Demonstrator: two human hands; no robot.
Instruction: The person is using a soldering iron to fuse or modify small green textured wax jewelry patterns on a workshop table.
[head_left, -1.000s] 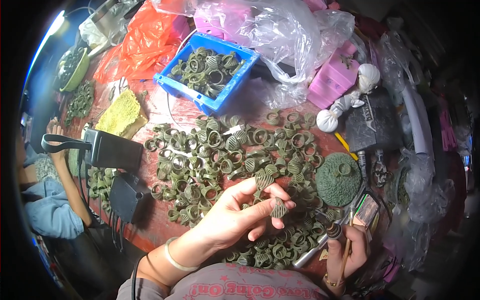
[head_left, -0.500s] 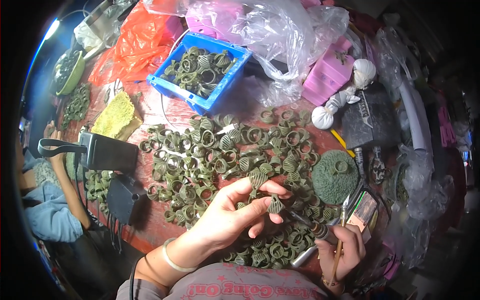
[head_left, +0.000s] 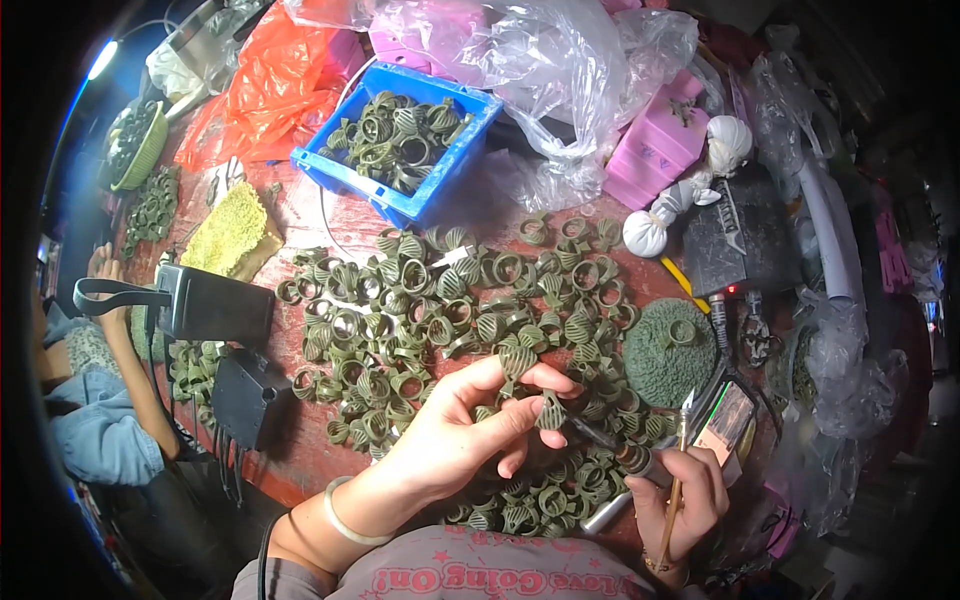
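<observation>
My left hand (head_left: 470,425) is closed round a green ribbed ring (head_left: 550,410), pinched between thumb and fingers. A second ribbed ring (head_left: 516,361) sits at the index finger of that hand. In my right hand (head_left: 688,500) are two tools. One is a dark cylindrical handpiece (head_left: 636,460), its thin tip pointing at the pinched ring; whether it touches cannot be made out. The other is a slim wooden-handled craft knife (head_left: 683,450), blade up. Many similar green rings (head_left: 410,300) lie spread over the red table, beyond and beneath my hands.
A blue bin (head_left: 400,205) of rings stands at the back, with plastic bags behind. On the right are a green round pad (head_left: 668,355) bearing one ring and a black box (head_left: 735,240). A yellow sponge (head_left: 232,235) and black device (head_left: 218,305) stand left, near another person's arm (head_left: 150,385).
The handpiece in my right hand has shifted very slightly left and up. A small red light now shows by the black box. My left hand keeps its place.
</observation>
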